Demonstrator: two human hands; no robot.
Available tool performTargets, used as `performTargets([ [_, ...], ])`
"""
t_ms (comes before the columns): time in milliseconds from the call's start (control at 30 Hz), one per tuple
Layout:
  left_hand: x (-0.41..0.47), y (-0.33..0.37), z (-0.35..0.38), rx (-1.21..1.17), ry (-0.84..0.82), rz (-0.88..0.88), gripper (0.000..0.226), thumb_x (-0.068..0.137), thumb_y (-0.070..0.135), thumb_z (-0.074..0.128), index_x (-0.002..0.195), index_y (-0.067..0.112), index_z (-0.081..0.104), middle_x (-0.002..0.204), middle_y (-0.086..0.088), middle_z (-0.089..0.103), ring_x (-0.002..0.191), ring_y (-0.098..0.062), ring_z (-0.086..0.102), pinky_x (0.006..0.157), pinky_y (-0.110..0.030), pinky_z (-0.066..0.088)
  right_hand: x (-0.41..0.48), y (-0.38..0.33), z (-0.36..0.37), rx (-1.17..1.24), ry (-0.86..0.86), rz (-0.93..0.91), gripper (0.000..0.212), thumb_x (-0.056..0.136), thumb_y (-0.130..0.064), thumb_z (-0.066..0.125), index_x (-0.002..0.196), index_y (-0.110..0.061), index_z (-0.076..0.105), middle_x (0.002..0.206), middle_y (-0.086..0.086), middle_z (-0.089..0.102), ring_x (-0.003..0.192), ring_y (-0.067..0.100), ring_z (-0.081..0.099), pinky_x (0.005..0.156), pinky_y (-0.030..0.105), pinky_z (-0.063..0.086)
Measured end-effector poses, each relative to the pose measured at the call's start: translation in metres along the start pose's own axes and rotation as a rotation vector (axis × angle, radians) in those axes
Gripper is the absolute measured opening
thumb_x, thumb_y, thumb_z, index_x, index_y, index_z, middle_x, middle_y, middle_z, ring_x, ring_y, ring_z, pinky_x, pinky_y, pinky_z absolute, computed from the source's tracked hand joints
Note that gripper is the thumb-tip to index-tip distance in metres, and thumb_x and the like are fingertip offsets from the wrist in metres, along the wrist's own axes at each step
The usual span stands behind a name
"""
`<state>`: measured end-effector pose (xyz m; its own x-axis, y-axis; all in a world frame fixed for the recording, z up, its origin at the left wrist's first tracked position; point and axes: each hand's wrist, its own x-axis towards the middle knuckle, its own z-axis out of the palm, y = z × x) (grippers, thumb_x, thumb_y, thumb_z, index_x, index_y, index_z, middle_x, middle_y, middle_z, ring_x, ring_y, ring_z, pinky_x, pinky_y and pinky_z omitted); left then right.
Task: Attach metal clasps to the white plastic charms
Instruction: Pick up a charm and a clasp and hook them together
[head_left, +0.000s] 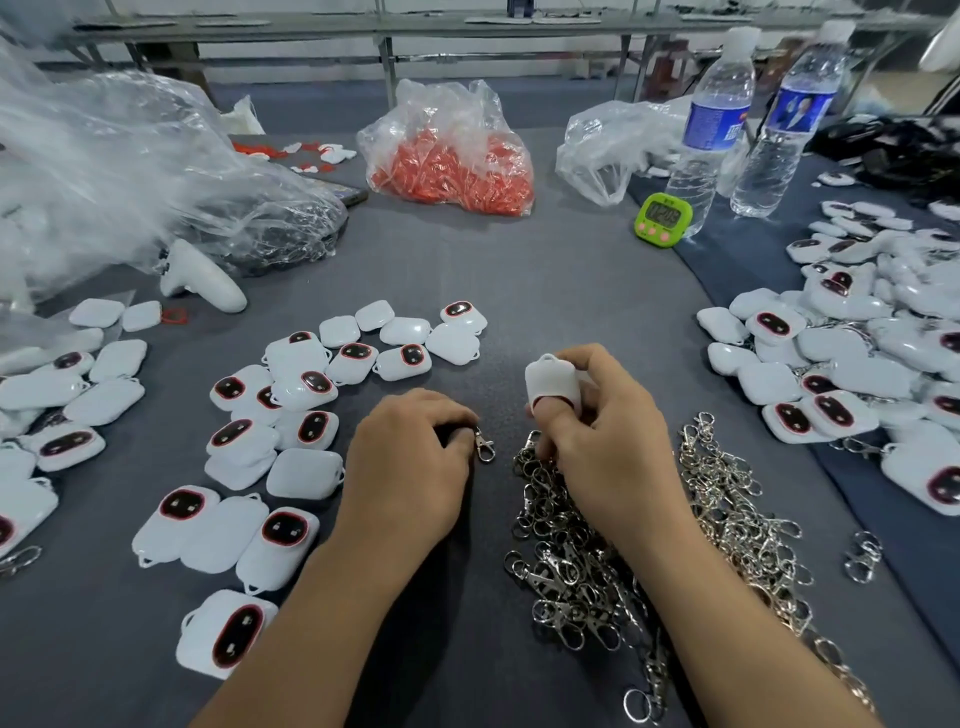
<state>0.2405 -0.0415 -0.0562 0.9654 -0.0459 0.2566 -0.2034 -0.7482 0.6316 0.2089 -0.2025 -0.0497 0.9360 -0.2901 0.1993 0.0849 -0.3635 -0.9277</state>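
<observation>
Left hand (410, 457) grip pinching metal clasp (484, 446), right hand (602, 431) grip curled round white charm (550, 379)

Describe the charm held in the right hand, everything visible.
White plastic charm: glossy, rounded-square shell with a small loop at its top edge, nothing hooked in it. Plain side faces the camera; no dark red-ringed face shows. Held upright off the table, pinched by the right hand, thumb over its lower edge, above the clasp pile.
</observation>
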Motion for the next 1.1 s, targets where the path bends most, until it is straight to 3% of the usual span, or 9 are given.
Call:
performTargets([
  [100,0.001,0.0,-0.001,-0.002,0.004,-0.013,0.011,0.082,0.022,0.077,0.086,0.032,0.08,0.096,0.019,0.074,0.093,-0.005,0.063,0.08,-0.018,0.04,-0.003,0.0,0.003,-0.074,-0.016,-0.045,0.015,0.093,-0.019,0.067,0.093,-0.033,0.063,0.071,-0.012,0.068,0.053,0.006,0.052,0.051,0.014,0.039],
  [200,-0.002,0.002,-0.002,0.039,0.001,-0.002,0.007,0.084,0.031,0.075,0.085,0.037,0.078,0.095,0.02,0.073,0.094,-0.01,0.062,0.081,-0.03,0.048,-0.006,-0.002,0.004,-0.106,-0.027,-0.06,0.015,0.082,-0.016,0.069,0.083,-0.027,0.06,0.063,-0.016,0.061,0.05,0.006,0.046,0.047,0.011,0.034],
  [367,-0.008,0.013,-0.004,-0.121,0.05,0.014,0.016,0.083,0.044,0.065,0.096,0.054,0.063,0.075,0.023,0.071,0.073,-0.005,0.065,0.068,-0.029,0.052,-0.005,-0.004,0.003,-0.048,-0.029,-0.034,0.017,0.073,-0.024,0.062,0.086,-0.027,0.052,0.075,-0.004,0.07,0.052,0.01,0.05,0.047,0.02,0.04],
  [533,-0.008,0.016,-0.003,-0.323,0.044,0.027,0.018,0.086,0.023,0.076,0.081,0.04,0.076,0.075,0.031,0.07,0.074,0.008,0.067,0.069,-0.006,0.046,-0.005,-0.004,0.001,-0.107,-0.091,-0.06,0.013,0.083,-0.023,0.076,0.088,-0.032,0.069,0.059,-0.017,0.062,0.049,0.004,0.053,0.048,0.014,0.038],
  [667,-0.005,0.014,-0.006,-0.463,0.018,0.002,0.028,0.083,0.015,0.08,0.082,0.043,0.076,0.079,0.026,0.074,0.078,0.006,0.071,0.076,-0.016,0.055,-0.004,-0.003,0.001,-0.082,-0.067,-0.024,0.011,0.08,-0.023,0.081,0.076,-0.031,0.075,0.059,-0.014,0.067,0.05,0.002,0.058,0.049,0.016,0.044],
  [800,-0.006,0.012,-0.005,-0.423,0.003,-0.018,0.027,0.078,0.015,0.082,0.083,0.041,0.078,0.076,0.025,0.074,0.074,0.005,0.071,0.072,-0.02,0.057,-0.004,-0.003,0.002,-0.063,-0.042,-0.016,0.014,0.08,-0.02,0.081,0.073,-0.03,0.075,0.056,-0.01,0.066,0.047,0.002,0.055,0.047,0.018,0.045],
  [900,-0.005,0.011,-0.007,-0.379,0.123,-0.063,0.021,0.079,0.024,0.082,0.076,0.043,0.077,0.067,0.026,0.071,0.065,0.0,0.068,0.061,-0.013,0.051,-0.007,-0.005,0.003,-0.075,0.015,-0.025,0.013,0.082,-0.019,0.078,0.075,-0.03,0.075,0.054,-0.015,0.064,0.045,0.002,0.052,0.045,0.013,0.039],
  [1000,0.0,0.009,-0.014,-0.413,0.32,-0.145,0.024,0.08,0.028,0.081,0.069,0.047,0.072,0.066,0.033,0.068,0.067,0.011,0.065,0.063,-0.002,0.042,-0.012,-0.008,0.006,-0.158,0.014,-0.045,0.012,0.086,-0.021,0.075,0.085,-0.033,0.075,0.061,-0.021,0.066,0.052,0.001,0.058,0.05,0.011,0.042],
  [1100,0.003,0.007,-0.02,-0.455,0.428,-0.248,0.023,0.08,0.04,0.079,0.063,0.05,0.069,0.062,0.029,0.067,0.065,0.01,0.064,0.061,-0.009,0.042,-0.022,-0.016,0.014,-0.253,-0.119,-0.171,0.03,0.087,-0.012,0.064,0.097,-0.038,0.075,0.076,-0.026,0.071,0.072,-0.006,0.065,0.065,0.006,0.045],
])
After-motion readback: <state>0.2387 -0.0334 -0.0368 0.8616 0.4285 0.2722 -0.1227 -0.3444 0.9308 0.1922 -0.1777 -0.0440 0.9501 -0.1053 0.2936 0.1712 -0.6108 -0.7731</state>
